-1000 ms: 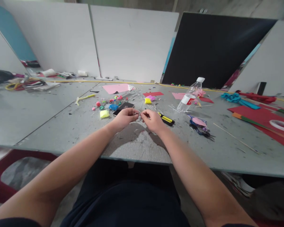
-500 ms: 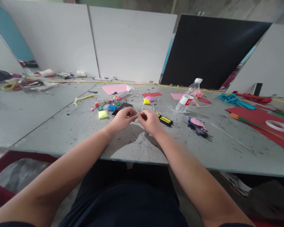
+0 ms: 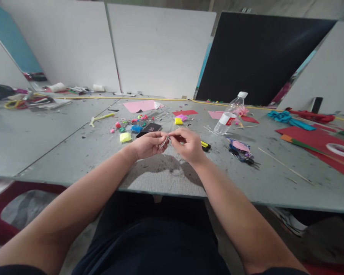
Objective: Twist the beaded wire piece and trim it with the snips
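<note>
My left hand and my right hand meet above the grey table, fingertips pinched together on a small, thin, clear or silvery piece. What the piece is cannot be told. Just behind my left hand lies a black phone. A yellow and black utility knife pokes out from behind my right hand. Small lumps of coloured clay lie to the left of the phone.
A plastic water bottle leans at the right of centre. Scissors and pink scraps lie right of my hands, a thin wooden stick beyond. Red paper and a tape roll are far right. White and black boards stand behind.
Both hands have lifted a little off the table and come nearer to me, still pinching the small piece. My right hand now hides most of the utility knife.
</note>
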Demonstrator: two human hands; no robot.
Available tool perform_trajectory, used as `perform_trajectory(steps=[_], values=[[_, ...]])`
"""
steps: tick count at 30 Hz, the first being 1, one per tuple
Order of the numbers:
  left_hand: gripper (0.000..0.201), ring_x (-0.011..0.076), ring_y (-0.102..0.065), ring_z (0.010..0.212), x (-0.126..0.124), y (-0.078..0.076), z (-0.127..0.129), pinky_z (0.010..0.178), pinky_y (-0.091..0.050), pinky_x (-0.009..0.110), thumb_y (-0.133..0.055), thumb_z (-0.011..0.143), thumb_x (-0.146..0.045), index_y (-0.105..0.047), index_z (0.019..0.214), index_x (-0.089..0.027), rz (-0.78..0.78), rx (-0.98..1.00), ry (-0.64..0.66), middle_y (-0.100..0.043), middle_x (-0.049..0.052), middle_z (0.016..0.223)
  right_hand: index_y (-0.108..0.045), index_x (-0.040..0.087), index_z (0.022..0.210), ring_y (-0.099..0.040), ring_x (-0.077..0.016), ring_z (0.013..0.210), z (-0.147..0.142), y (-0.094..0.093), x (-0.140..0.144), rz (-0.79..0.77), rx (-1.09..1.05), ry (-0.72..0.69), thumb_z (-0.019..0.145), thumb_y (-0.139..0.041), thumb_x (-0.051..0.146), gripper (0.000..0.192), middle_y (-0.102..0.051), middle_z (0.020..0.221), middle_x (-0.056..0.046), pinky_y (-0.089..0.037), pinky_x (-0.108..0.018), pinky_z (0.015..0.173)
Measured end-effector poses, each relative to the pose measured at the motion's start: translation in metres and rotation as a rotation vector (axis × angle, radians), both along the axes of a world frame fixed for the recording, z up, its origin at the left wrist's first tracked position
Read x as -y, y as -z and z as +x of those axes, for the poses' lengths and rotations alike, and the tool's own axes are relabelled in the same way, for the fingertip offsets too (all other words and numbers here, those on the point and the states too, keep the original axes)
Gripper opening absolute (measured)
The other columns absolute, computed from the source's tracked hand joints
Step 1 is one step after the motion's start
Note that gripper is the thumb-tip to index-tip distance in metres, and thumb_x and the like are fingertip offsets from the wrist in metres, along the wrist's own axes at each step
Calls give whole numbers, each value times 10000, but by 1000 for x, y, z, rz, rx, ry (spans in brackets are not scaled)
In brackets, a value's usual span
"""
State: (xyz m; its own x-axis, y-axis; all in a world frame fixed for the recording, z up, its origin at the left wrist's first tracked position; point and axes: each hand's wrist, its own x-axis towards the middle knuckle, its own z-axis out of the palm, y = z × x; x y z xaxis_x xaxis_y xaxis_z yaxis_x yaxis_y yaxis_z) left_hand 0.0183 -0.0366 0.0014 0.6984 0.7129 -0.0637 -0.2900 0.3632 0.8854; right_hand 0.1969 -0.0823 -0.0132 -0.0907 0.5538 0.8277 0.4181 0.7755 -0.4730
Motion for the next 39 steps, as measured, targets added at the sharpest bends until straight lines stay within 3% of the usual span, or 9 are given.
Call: perform_trajectory(steps=[7, 27, 33, 39], values=[[124, 45, -539, 573, 3, -2, -1, 504, -437, 104, -662, 736, 53, -671, 797, -55, -157, 27, 167, -593, 33, 683, -688, 209, 849, -571, -116, 616, -3, -3, 6, 141, 93, -12, 875, -587, 187, 106, -676, 740, -18, -488, -259, 565], [154, 48, -569, 566, -1, -7, -6, 473, -442, 79, -562, 784, 95, -661, 813, -19, -325, -30, 298, -617, 57, 689, -645, 198, 857, -571, -123, 680, 5, -7, 13, 138, 272, -97, 918, -563, 211, 103, -652, 762, -19, -474, -270, 632], [123, 53, -590, 573, -6, -4, -6, 487, -456, 74, -594, 784, 70, -668, 784, -28, -343, -32, 336, -624, 56, 668, -600, 204, 787, -540, -121, 630, -1, -1, 13, 197, 245, 39, 896, -558, 192, 118, -622, 709, -8, -446, -259, 586], [116, 51, -586, 551, -3, -4, -4, 486, -463, 82, -622, 755, 68, -679, 737, -31, -270, -62, 278, -621, 46, 637, -534, 215, 713, -509, -115, 598, -8, 5, 11, 207, 223, 101, 863, -548, 157, 162, -587, 657, 17, -428, -254, 582]])
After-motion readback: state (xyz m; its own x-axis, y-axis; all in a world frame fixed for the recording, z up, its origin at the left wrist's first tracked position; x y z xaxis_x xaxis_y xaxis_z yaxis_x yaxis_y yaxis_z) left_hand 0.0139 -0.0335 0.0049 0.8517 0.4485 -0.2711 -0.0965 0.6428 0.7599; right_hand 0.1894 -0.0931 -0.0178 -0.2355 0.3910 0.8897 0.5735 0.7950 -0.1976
